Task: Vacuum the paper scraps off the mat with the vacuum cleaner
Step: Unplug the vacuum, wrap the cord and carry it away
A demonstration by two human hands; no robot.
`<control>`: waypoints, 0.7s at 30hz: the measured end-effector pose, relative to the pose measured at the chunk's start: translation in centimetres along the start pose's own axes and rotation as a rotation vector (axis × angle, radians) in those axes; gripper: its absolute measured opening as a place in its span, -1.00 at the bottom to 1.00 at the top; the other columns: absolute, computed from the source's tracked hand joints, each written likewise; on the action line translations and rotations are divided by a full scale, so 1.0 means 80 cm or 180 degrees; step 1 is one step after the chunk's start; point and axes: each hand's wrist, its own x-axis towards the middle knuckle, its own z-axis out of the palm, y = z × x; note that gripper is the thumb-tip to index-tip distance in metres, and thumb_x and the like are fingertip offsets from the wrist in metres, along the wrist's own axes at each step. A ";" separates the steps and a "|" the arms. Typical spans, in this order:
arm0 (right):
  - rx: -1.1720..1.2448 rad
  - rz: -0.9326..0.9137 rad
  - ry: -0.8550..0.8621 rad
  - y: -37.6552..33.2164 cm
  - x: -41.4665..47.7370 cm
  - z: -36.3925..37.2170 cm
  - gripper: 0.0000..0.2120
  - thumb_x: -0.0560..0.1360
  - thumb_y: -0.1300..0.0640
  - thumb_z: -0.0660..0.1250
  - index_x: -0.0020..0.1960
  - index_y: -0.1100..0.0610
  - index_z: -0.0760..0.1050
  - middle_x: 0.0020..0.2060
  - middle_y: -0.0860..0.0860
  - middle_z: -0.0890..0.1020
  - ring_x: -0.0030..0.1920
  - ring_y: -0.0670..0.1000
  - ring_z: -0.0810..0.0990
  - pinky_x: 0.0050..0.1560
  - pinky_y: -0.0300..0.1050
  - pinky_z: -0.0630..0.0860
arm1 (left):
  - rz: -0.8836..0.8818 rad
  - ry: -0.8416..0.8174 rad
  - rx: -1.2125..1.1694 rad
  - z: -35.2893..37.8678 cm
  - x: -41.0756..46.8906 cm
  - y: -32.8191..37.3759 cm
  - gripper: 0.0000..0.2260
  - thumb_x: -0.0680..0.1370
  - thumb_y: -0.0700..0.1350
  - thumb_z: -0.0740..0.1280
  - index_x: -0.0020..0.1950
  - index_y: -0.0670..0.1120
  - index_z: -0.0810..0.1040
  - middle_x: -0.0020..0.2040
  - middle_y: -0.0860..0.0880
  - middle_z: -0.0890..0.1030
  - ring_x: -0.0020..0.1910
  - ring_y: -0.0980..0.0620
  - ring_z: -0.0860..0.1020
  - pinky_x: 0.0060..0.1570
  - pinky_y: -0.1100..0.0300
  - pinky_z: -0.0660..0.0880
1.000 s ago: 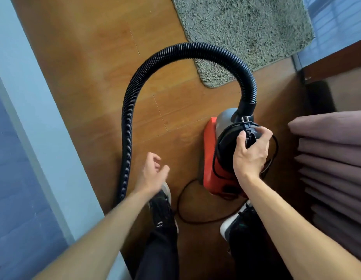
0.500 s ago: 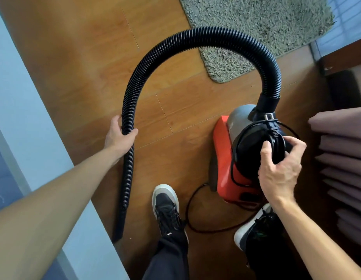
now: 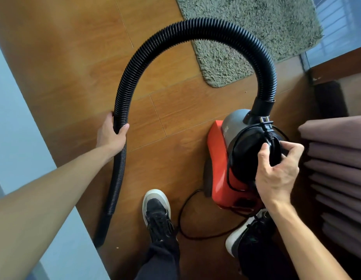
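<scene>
Fingers (image 3: pixel 124 127) of my left hand (image 3: pixel 110 135) have just wrapped the hose (image 3: pixel 175 31), my right hand (image 3: pixel 276 172) grips the handle of the vacuum cleaner (image 3: pixel 217 158), so I can haul it to the mat (image 3: pixel 256 33) ahead.

We see a wooden floor (image 3: pixel 74 67) bearing a shaggy mat (image 3: pixel 256 27), the red vacuum cleaner (image 3: pixel 218 158), its looped cord (image 3: pixel 180 217) and two shoes (image 3: pixel 156 211).

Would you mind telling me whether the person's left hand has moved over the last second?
Yes. The left hand went leftward from above the black-and-white shoe to the black ribbed vacuum hose, which it now grips.
</scene>
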 end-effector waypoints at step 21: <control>0.0126 -0.0912 0.0015 -0.445 0.015 -0.180 -0.80 0.55 0.15 0.36 -0.01 0.17 0.34 -0.40 -0.09 0.46 -0.40 -0.06 0.44 -0.35 -0.18 0.20 | 0.0724 0.0912 -0.0757 -0.370 -0.216 0.260 -0.80 0.56 0.05 0.38 0.09 0.00 0.46 -0.24 -0.01 0.60 -0.21 -0.12 0.58 -0.20 0.07 0.50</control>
